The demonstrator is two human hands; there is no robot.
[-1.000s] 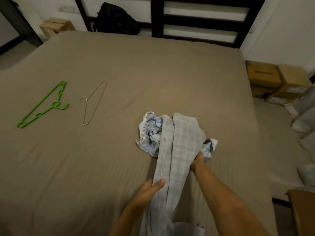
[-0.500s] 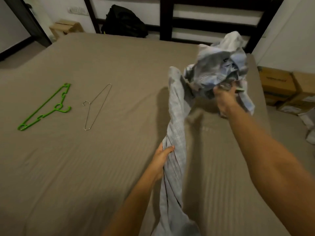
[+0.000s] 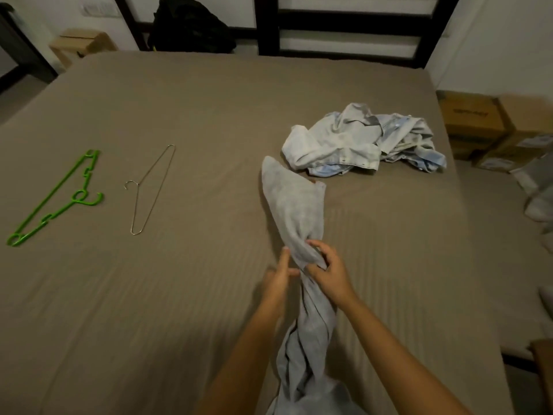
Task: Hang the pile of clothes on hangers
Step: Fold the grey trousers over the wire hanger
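Note:
A long pale grey checked garment point(image 3: 294, 205) stretches over the brown bed point(image 3: 185, 295) from the near edge toward the middle. My left hand point(image 3: 279, 275) and my right hand point(image 3: 327, 272) both grip it where it is bunched narrow. A crumpled light blue and white shirt point(image 3: 359, 139) lies on the bed beyond them, to the right. At the left lie a green plastic hanger point(image 3: 57, 199) and a thin wire hanger point(image 3: 151, 187), both flat on the sheet and far from my hands.
A dark slatted headboard point(image 3: 344, 22) and a black backpack point(image 3: 191, 25) stand at the far end. Cardboard boxes point(image 3: 490, 124) sit on the floor right of the bed, one more point(image 3: 80, 43) at the far left. Pale cloth point(image 3: 538, 187) lies at the right edge.
My right hand lifted the crumpled shirt, let it go farther right on the bed, and came back to grip the grey garment beside my left hand.

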